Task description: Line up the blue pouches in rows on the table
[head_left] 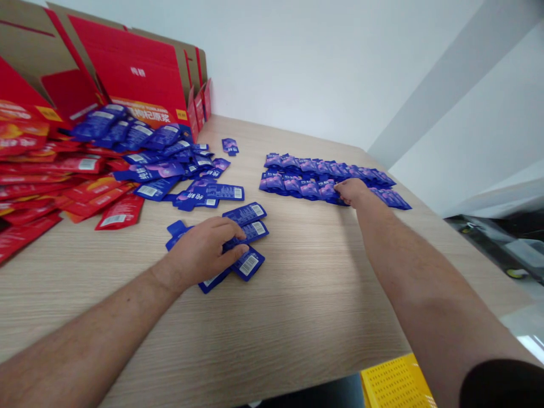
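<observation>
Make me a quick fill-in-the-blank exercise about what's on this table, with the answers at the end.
The packets beneath the left hand are colored ____.
The right hand is at the nearer of ____ rows of packets.
The red packets lie toward the picture's ____ edge.

Missing words: blue; two; left.

The flat blue pouches (246,214) and flat red pouches (121,212) look like smooth, shiny plastic to me. The big red boxes (134,56) are stiff card, dull brown inside. The flat, pale table (297,311) looks like smooth, dull wood.
</observation>
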{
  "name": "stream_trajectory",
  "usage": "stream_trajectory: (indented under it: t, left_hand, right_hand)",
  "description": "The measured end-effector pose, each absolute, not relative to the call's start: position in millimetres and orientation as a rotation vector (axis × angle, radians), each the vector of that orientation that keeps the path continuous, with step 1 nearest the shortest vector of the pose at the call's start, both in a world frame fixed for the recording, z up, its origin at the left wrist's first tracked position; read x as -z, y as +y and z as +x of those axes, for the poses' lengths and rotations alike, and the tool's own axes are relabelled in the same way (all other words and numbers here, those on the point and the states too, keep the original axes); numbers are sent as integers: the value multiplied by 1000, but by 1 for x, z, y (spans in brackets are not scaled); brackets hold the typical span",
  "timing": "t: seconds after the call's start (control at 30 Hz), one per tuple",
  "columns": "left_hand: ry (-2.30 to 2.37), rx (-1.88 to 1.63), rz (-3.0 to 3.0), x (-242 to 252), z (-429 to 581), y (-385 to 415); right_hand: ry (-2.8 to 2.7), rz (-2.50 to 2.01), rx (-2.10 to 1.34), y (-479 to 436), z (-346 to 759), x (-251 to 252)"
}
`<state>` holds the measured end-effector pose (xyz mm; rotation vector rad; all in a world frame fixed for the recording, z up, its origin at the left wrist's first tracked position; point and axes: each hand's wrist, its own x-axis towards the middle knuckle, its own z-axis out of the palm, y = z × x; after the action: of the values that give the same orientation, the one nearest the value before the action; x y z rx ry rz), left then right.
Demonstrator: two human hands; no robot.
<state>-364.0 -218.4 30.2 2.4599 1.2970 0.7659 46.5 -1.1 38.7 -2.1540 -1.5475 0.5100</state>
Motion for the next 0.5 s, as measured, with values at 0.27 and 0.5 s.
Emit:
stream_trajectory:
  t: [0.27, 0.5]
  left_hand:
    - [1299, -757, 2457, -31, -363, -218]
    - [1303, -738, 2459, -32, -363, -218]
  right_hand:
    - [-1664, -2255, -311, -1, 52, -33]
    - [-1652, -2187, -268, -3, 50, -31]
